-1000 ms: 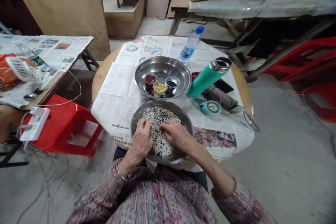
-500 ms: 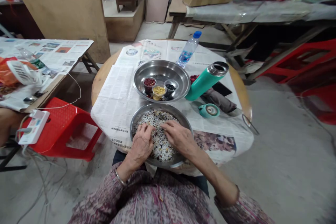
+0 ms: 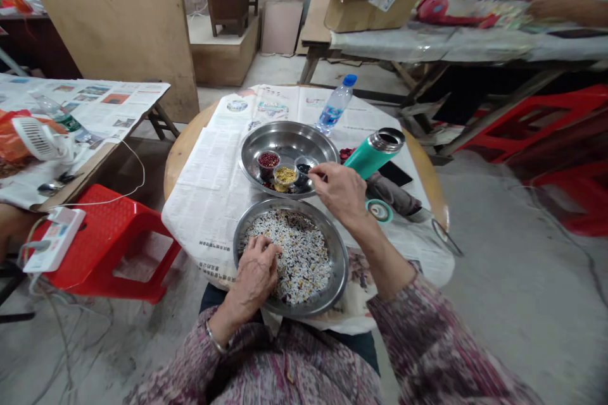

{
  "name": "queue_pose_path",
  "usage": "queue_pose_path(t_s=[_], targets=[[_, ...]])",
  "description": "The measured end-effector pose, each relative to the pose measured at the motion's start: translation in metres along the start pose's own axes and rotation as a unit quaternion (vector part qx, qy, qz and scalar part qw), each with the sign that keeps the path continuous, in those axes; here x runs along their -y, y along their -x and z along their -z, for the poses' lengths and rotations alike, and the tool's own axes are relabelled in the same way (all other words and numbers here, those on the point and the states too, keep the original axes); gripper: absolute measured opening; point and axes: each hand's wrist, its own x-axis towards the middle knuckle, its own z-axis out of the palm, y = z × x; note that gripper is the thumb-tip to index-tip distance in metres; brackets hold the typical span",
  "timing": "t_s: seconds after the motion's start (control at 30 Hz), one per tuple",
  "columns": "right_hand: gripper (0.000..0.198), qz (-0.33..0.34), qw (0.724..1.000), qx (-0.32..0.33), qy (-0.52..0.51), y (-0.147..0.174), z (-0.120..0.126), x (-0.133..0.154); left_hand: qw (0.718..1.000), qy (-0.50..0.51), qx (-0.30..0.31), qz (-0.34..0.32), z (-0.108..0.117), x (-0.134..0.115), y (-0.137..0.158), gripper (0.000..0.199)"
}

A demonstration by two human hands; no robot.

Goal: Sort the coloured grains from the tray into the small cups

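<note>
A steel bowl (image 3: 340, 285) at the table's near edge holds mixed grain (image 3: 304, 259), mostly white with black and yellow bits. My left hand (image 3: 256, 272) rests over its left side, fingers curled together at the grain; anything in them is hidden. My right hand (image 3: 341, 195) is at the right rim of a second steel bowl (image 3: 285, 130), thumb and finger pinched beside a clear cup of black beans (image 3: 304, 168). What they pinch is too small to make out. Alongside stand a cup of red beans (image 3: 268, 163) and a cup of yellow grains (image 3: 285, 177).
Right of the bowls are a green flask (image 3: 373, 155) without its lid, a round green lid (image 3: 380, 210) and a water bottle (image 3: 336, 104). Newspaper (image 3: 199, 183) covers the round table. A red stool (image 3: 109, 247) carries a power strip (image 3: 54, 240). Another person's hand (image 3: 551, 0) shows at the back right.
My right hand has lifted out of the near bowl and moved forward and right to the cup of black beans. My left hand stays at the grain. The view has shifted slightly.
</note>
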Motion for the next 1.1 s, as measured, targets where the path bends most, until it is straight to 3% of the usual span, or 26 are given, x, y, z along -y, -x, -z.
queue_pose_path(t_s=[0.1,0.2,0.43,0.6,0.93,1.1], targets=[[0.024,-0.026,0.996,0.055,0.059,-0.037,-0.007,-0.004,1.000,0.005,0.007,0.001,0.003,-0.001,0.000,0.022],[0.026,-0.007,0.989,0.119,0.088,-0.059,-0.017,-0.008,1.000,0.004,0.017,-0.001,0.006,-0.004,0.001,0.022],[0.028,0.032,0.975,0.190,0.108,-0.076,-0.032,-0.013,1.000,0.010,0.023,0.002,0.006,-0.004,0.001,0.021],[0.025,0.028,0.977,0.178,0.114,-0.076,-0.036,-0.017,1.000,0.013,0.025,0.001,0.006,-0.003,0.002,0.020],[0.018,0.042,0.995,0.079,0.052,-0.067,-0.034,-0.022,1.000,0.016,0.016,-0.006,0.007,-0.004,0.002,0.021],[0.017,0.064,0.998,0.018,-0.010,-0.022,-0.011,-0.015,0.999,0.046,-0.028,-0.004,0.006,-0.004,0.002,0.029]])
